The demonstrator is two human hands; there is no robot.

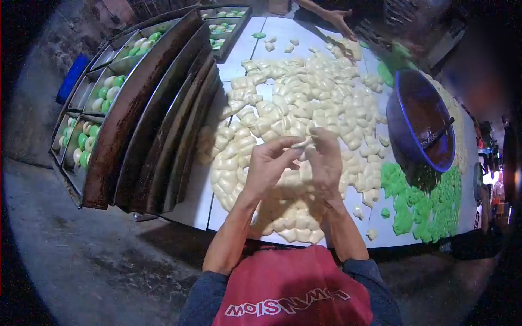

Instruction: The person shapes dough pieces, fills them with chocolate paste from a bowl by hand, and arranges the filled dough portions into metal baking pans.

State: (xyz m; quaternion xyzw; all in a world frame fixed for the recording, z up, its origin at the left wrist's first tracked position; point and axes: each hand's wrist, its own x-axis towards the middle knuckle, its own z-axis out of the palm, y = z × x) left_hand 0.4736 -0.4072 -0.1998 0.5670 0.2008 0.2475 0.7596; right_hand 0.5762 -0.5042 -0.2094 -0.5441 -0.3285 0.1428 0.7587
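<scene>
My left hand [273,164] and my right hand [327,165] meet over the middle of the table. Thumb and fingers of each pinch a small piece of pale dough [305,143], mostly covered by the fingertips. My right hand is slightly smeared by motion. Beneath and around both hands lies a broad spread of cream dough pieces [296,100], packed side by side and touching one another. A few loose pieces sit apart near the front edge.
A purple basin [396,117] holding brown filling and a dark-handled utensil stands at right, beside green dough pieces [418,209]. Metal trays [133,108], some compartments containing green and white balls, lean at left. Another person's hand [340,22] reaches over the far edge.
</scene>
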